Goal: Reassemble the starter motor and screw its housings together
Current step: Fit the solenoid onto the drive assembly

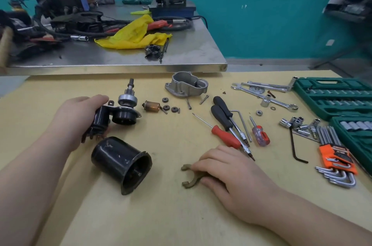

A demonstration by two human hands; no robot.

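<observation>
While the left hand (80, 117) grips the black solenoid-and-pinion assembly (118, 111) toward the tabletop's left edge, the right hand (227, 169) pinches the brass forked lever (190, 182), fork pointing left toward it, right hand nearer.

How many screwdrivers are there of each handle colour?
Black-handled screwdrivers: 2
Red-handled thin screwdriver: 1
Stubby clear-and-red-handled screwdriver: 1
Total: 4
</observation>
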